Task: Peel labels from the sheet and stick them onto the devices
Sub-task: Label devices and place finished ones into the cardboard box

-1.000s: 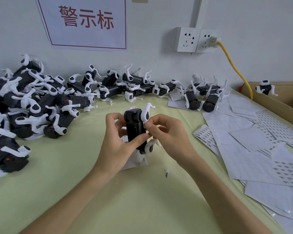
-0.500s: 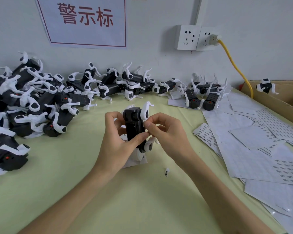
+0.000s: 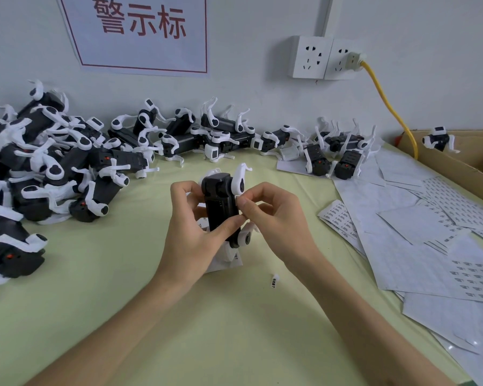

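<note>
Left hand (image 3: 190,235) gripping, right hand (image 3: 276,221) pinching — close

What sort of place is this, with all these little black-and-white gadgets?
Likely a small factory labelling bench: identical devices lie in heaps, label sheets are spread at the right, and a cardboard box stands beyond them.

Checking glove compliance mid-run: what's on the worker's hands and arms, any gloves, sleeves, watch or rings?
Nothing is worn. The left hand and right hand are bare, with no gloves, finger cots or rings visible. The left forearm and right forearm are uncovered down to the picture's lower edge: no sleeve, watch, wristband or strap shows.
</note>
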